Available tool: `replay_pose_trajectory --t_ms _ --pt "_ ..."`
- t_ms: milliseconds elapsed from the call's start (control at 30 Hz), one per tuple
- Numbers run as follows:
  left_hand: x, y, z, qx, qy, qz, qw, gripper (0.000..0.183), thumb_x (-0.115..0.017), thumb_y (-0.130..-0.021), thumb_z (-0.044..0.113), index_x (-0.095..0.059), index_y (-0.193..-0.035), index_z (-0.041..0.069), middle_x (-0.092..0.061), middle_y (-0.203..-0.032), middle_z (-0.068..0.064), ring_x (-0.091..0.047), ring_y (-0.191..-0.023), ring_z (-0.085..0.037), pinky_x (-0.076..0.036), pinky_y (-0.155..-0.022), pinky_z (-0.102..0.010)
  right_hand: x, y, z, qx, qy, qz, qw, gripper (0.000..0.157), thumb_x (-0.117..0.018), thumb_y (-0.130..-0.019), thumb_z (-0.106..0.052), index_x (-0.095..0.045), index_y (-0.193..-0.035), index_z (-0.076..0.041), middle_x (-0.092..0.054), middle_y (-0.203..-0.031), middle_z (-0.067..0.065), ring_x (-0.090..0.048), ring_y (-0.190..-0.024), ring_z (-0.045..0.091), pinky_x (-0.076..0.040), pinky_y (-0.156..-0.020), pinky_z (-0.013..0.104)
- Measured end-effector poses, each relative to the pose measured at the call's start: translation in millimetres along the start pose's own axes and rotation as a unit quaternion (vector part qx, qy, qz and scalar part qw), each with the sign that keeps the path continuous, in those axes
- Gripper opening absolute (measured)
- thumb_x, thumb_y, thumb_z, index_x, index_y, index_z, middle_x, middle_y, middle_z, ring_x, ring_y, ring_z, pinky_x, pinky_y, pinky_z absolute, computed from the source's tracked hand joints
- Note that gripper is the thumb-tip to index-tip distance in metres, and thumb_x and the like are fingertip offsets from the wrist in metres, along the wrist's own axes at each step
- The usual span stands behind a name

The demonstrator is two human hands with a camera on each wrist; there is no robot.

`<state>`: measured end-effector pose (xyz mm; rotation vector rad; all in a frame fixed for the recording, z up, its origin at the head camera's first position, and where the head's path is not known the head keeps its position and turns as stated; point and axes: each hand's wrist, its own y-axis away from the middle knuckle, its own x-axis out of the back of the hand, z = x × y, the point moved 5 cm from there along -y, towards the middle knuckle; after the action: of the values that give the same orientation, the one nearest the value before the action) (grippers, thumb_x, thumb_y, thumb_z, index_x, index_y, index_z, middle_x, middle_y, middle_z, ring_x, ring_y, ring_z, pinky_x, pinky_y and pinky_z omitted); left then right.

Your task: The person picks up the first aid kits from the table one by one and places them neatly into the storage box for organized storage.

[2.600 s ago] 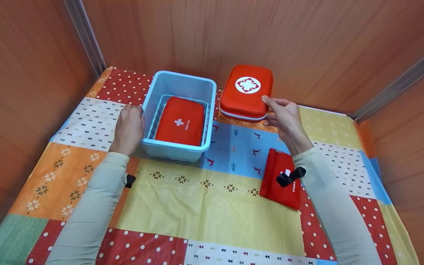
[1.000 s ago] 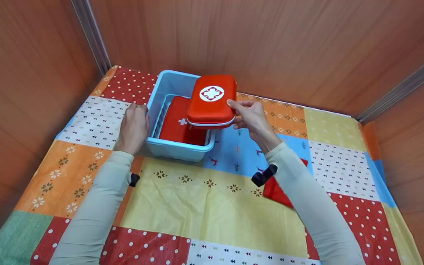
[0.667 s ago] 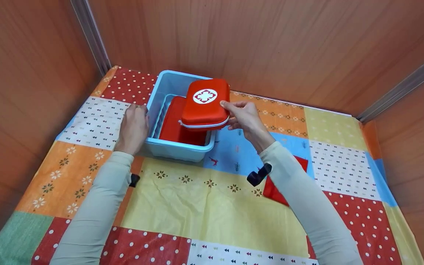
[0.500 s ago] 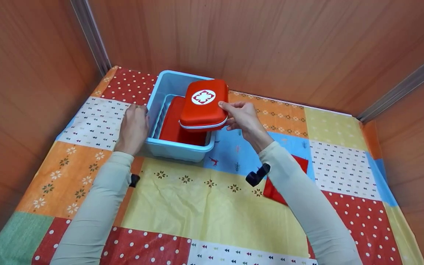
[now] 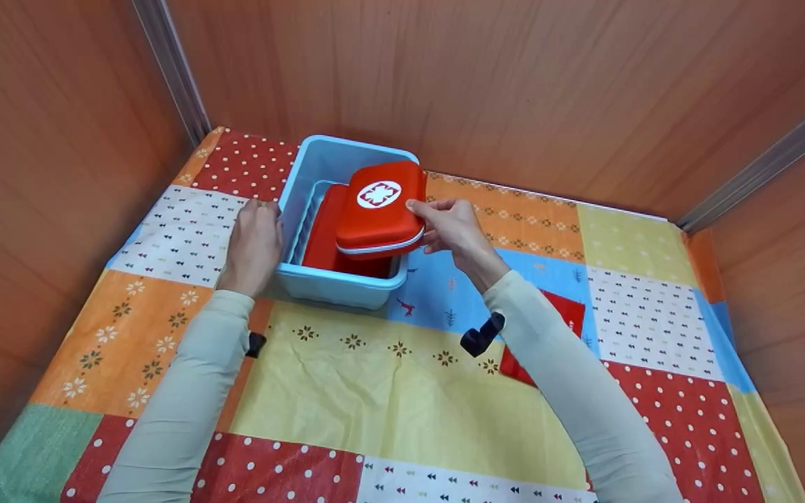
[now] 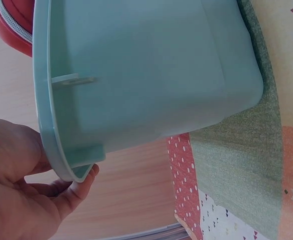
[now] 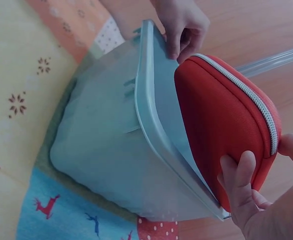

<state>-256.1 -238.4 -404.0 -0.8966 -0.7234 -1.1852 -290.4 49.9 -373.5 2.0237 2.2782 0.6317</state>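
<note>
My right hand [image 5: 457,230] pinches the right edge of a red zippered first aid case [image 5: 381,223], thumb on top and fingers beneath. A white round emblem marks its lid. The case is over the right part of a light blue plastic bin [image 5: 332,288], tilted, near the rim. Below it inside the bin lies a flat red first aid pouch [image 5: 320,237], partly covered by the case. My left hand [image 5: 254,241] grips the bin's left rim, with fingers curled round the rim [image 6: 61,165] in the left wrist view. The right wrist view shows the case's silver zipper [image 7: 246,92].
A second flat red pouch [image 5: 563,307] lies on the patchwork tablecloth [image 5: 374,391] at the right, partly hidden under my right forearm. Wooden panels [image 5: 486,84] stand close behind the bin and on both sides.
My right hand has carried the red case leftward from beside the bin to over it, then lower toward the opening. The left hand keeps its grip on the rim.
</note>
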Motion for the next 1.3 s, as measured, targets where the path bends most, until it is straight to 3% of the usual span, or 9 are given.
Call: replay_pose_trajectory --t_ms 233,700,1100,1300 --pt "-1.1 -0.6 -1.3 0.006 0.015 -0.012 0.9998 0.032 -0.058 -0.097 0.009 -0.057 -0.125 -0.007 -0.054 -0.121 -0.025 -0.05 -0.123 -0.039 -0.042 -0.106 -0.056 -6.6 2 0 -0.015 0.014 -0.002 1.0 0.045 -0.075 -0.084 -0.042 -0.061 -0.113 -0.01 -0.073 -0.099 0.009 -0.072 -0.07 0.02 -0.058 -0.066 0.027" --pt "-0.2 -0.2 -2.0 0.006 0.0 -0.008 0.9999 0.034 -0.059 -0.097 0.012 -0.056 -0.126 -0.005 -0.053 -0.124 -0.025 -0.049 -0.125 -0.039 -0.041 -0.107 -0.058 -24.8 3 -2 -0.03 0.037 -0.029 0.998 0.039 -0.072 -0.088 -0.04 -0.064 -0.108 -0.008 -0.074 -0.096 0.01 -0.068 -0.06 0.017 -0.056 -0.057 0.024" --pt "-0.9 0.9 -2.3 -0.003 0.008 0.001 1.0 0.033 -0.06 -0.096 0.011 -0.057 -0.125 -0.006 -0.054 -0.124 -0.025 -0.049 -0.123 -0.038 -0.042 -0.105 -0.057 -30.4 2 -3 -0.028 0.089 -0.008 0.996 0.044 -0.069 -0.089 -0.045 -0.058 -0.108 -0.008 -0.073 -0.09 0.009 -0.073 -0.076 0.026 -0.056 -0.057 0.024" --pt "1.2 -0.2 -1.1 0.003 -0.001 -0.011 0.9999 0.034 -0.059 -0.098 0.013 -0.057 -0.126 -0.005 -0.054 -0.125 -0.025 -0.049 -0.124 -0.038 -0.042 -0.106 -0.057 -31.6 4 1 -0.024 0.078 -0.005 0.997 0.032 -0.071 -0.09 -0.032 -0.056 -0.103 -0.007 -0.068 -0.087 0.013 -0.072 -0.073 0.028 -0.057 -0.058 0.025"
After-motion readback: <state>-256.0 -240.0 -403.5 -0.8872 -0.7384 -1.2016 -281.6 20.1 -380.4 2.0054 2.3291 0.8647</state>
